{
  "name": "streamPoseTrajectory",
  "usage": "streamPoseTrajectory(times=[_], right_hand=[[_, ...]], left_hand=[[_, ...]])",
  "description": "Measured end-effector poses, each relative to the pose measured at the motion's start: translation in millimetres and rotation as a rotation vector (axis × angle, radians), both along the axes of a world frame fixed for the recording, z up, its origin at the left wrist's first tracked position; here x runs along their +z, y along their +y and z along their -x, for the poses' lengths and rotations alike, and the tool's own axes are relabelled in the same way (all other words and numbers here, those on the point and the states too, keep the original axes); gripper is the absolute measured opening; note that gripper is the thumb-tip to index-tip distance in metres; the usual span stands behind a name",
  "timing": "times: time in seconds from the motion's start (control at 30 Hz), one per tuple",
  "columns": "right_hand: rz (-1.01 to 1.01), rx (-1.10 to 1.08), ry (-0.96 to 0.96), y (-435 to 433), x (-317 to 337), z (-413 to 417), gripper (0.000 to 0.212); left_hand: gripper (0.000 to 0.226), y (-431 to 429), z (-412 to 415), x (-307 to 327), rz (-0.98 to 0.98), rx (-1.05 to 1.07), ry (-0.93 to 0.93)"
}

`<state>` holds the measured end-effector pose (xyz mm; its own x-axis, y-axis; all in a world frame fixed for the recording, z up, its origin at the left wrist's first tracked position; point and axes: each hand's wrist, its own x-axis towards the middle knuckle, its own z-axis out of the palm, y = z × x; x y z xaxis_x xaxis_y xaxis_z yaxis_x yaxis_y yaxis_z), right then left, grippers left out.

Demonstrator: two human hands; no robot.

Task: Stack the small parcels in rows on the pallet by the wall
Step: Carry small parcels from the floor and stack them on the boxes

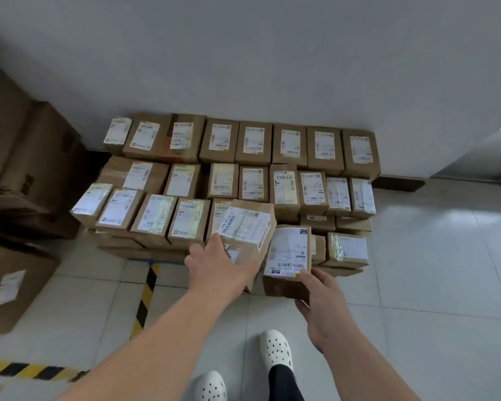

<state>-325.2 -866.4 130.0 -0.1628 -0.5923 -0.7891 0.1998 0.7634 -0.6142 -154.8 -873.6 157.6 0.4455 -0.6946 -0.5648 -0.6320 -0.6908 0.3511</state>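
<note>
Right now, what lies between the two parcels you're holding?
Head view: nothing. The left hand's parcel and the right hand's parcel sit side by side, edges nearly meeting.

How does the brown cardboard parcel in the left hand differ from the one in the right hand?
The brown cardboard parcel in the left hand is tilted, its white label skewed; the brown cardboard parcel in the right hand sits squarer, label facing up. The left hand grips its near left corner; the right hand grips its parcel's near right corner. The left parcel overlaps the front row; the right one sits lower. Both are labelled brown boxes.
</note>
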Motion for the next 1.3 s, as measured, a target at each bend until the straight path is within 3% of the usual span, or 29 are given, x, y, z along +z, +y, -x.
streamPoseTrajectory(times=[0.13,0.3,0.53,0.63,0.9,1.3], right_hand=[[-0.019,0.000,0.007,-34,-47,14,0.030],[-0.046,0.050,0.022,-72,-103,31,0.029],[-0.085,0.143,0.048,-104,-166,34,0.035],[-0.100,0.168,0.049,-112,-182,33,0.041],[-0.104,0.205,0.042,-125,-208,33,0.029],[-0.063,0.206,0.063,-129,-221,35,0.030]], left_hand=[[0.084,-34,23,-55,-0.002,0.037,0.051],[0.099,-58,44,-124,-0.024,0.130,0.131],[0.111,-70,50,-193,0.024,0.106,0.045],[0.112,-77,54,-210,0.037,0.115,0.043],[0.118,-87,59,-241,0.061,0.175,-0.005],[0.122,-81,58,-257,0.065,0.150,-0.056]])
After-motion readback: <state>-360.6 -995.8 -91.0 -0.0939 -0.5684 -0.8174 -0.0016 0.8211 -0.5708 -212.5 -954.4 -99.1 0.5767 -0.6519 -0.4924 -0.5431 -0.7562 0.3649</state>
